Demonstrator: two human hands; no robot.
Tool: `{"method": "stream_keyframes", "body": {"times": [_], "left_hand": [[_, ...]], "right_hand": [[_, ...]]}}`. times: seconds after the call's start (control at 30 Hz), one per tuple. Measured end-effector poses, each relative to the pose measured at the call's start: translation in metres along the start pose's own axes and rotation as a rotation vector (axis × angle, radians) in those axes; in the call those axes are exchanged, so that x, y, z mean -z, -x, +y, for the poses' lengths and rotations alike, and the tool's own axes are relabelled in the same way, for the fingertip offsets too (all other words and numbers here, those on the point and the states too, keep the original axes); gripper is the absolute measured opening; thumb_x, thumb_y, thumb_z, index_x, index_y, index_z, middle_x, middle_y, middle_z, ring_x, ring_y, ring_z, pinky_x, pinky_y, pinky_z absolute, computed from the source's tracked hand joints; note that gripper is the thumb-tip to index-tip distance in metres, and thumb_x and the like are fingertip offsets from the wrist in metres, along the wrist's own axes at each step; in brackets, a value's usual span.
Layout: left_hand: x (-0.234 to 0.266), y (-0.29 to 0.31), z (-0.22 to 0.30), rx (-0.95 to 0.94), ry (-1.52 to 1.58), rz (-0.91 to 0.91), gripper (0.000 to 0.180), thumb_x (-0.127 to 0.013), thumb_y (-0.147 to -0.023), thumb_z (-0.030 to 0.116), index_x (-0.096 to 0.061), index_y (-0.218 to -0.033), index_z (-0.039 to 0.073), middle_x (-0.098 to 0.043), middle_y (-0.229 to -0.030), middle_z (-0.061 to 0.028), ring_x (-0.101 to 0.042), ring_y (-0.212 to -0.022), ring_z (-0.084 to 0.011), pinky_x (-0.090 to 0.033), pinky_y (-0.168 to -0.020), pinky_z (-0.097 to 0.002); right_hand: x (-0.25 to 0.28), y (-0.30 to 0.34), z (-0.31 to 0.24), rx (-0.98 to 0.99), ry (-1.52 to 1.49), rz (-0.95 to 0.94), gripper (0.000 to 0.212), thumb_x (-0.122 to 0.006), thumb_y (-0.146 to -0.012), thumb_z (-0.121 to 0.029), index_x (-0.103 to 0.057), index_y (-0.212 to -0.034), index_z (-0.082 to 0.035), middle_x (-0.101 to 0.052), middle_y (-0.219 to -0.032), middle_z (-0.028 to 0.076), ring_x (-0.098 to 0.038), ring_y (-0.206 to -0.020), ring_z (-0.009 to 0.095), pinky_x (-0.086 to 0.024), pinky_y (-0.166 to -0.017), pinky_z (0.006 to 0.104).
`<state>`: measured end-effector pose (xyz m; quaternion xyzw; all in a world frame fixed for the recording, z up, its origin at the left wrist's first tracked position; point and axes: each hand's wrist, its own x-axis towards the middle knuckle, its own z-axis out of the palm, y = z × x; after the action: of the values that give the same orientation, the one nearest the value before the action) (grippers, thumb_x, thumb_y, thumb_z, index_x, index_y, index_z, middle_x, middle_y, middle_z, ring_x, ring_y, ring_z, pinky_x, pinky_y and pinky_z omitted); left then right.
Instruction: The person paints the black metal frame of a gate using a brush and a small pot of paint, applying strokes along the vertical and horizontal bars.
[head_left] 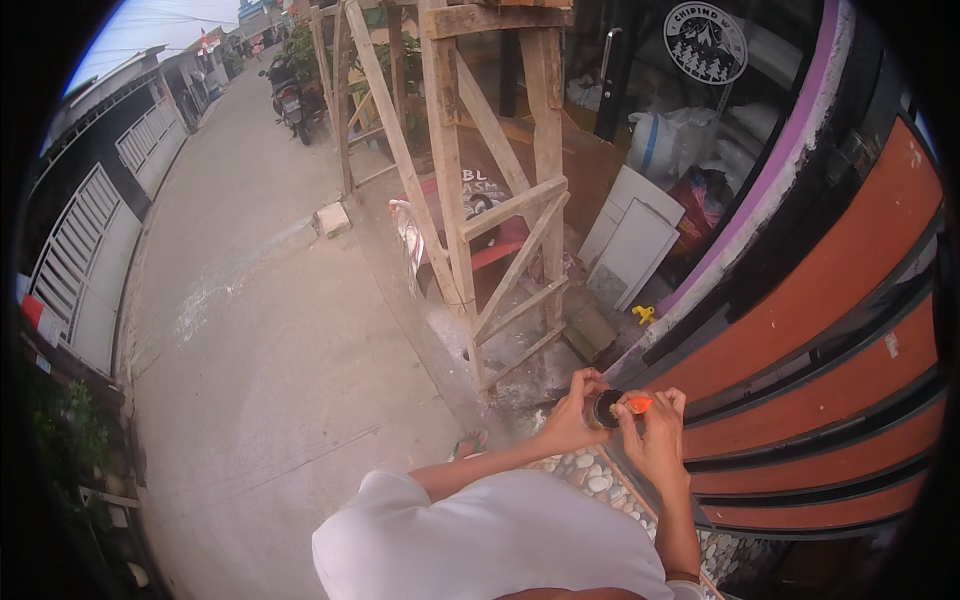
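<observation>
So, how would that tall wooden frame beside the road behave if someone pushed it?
The wooden frame would probably feel stiff, since diagonal braces join its legs. It might be apt to tip if pushed high up, being tall on narrow legs.

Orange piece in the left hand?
No: the right hand has the orange piece at its fingertips, while the left hand holds the dark round item.
</observation>
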<state>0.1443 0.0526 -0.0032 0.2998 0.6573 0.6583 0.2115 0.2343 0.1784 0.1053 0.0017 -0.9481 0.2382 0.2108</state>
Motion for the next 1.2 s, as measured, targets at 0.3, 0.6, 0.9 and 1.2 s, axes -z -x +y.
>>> {"method": "stream_keyframes", "body": {"times": [0.3, 0.6, 0.9, 1.2], "left_hand": [[-0.009, -0.01, -0.005, -0.106, 0.029, -0.218, 0.088, -0.084, -0.068, 0.007, -0.023, -0.132, 0.005, -0.053, -0.121, -0.0161, -0.057, -0.113, -0.0249, -0.046, -0.099, -0.037], [0.004, -0.016, -0.001, -0.079, 0.126, -0.557, 0.095, -0.085, -0.066, 0.003, -0.021, -0.136, 0.008, -0.048, -0.127, -0.0144, -0.049, -0.12, -0.0235, -0.04, -0.105, -0.0369], [0.053, -0.027, -0.008, -0.099, 0.144, -0.692, 0.096, -0.087, -0.069, 0.006, -0.02, -0.137, 0.01, -0.049, -0.127, -0.0139, -0.049, -0.119, -0.0226, -0.039, -0.104, -0.0368], [0.088, -0.034, -0.014, -0.151, 0.042, -0.641, 0.088, -0.079, -0.067, 0.003, -0.021, -0.133, 0.003, -0.05, -0.124, -0.0162, -0.055, -0.115, -0.0247, -0.045, -0.099, -0.036]], "right_hand": [[0.014, 0.032, -0.007, -0.171, 0.05, 0.117, 0.011, -0.069, -0.087, -0.017, -0.067, -0.089, -0.006, -0.066, -0.083, 0.005, -0.057, -0.075, 0.023, -0.034, -0.089, 0.0389], [0.002, 0.059, -0.039, -0.343, -0.006, 0.238, 0.016, -0.07, -0.079, -0.017, -0.065, -0.093, -0.009, -0.062, -0.077, 0.006, -0.06, -0.081, 0.023, -0.033, -0.099, 0.0409], [-0.029, 0.053, -0.084, -0.414, -0.05, 0.357, 0.012, -0.067, -0.077, -0.016, -0.067, -0.084, -0.006, -0.063, -0.074, 0.006, -0.059, -0.076, 0.024, -0.033, -0.098, 0.0412], [-0.032, 0.026, -0.093, -0.474, -0.079, 0.395, 0.014, -0.068, -0.081, -0.015, -0.068, -0.089, -0.004, -0.069, -0.079, 0.007, -0.063, -0.075, 0.021, -0.043, -0.095, 0.0358]]}}
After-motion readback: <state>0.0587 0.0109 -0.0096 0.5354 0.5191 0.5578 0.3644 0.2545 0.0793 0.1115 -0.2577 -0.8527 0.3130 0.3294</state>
